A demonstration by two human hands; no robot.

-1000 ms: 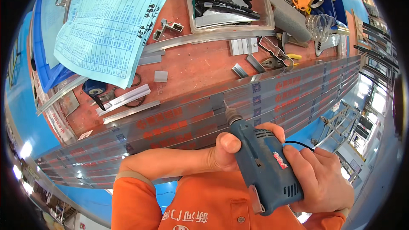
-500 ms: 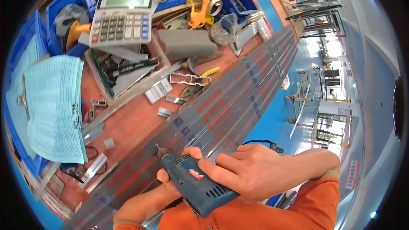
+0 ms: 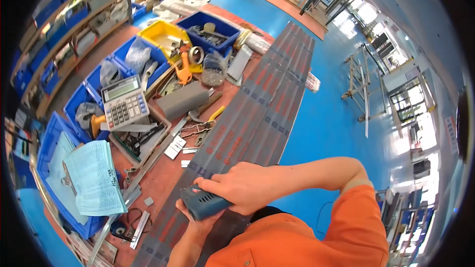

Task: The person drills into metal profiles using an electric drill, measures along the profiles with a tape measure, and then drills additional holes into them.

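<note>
Far left: paper sheets [image 3: 94, 178] lying in a blue bin [image 3: 47, 141], calculator [image 3: 123, 101] sitting just beyond. Near centre: I'm holding a blue power drill [image 3: 203, 205] over the long grey metal profiles [image 3: 257, 113] running near-left to far-right along the bench. My left hand [image 3: 198, 217] is cupping it from below, fingers closed on the body. My right hand [image 3: 242, 185] is gripping it from above.

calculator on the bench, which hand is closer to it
Left. The left hand grips under the blue drill, on the side toward the calculator. The right hand lies over the drill's top, a little farther away across the long metal strips.
</note>
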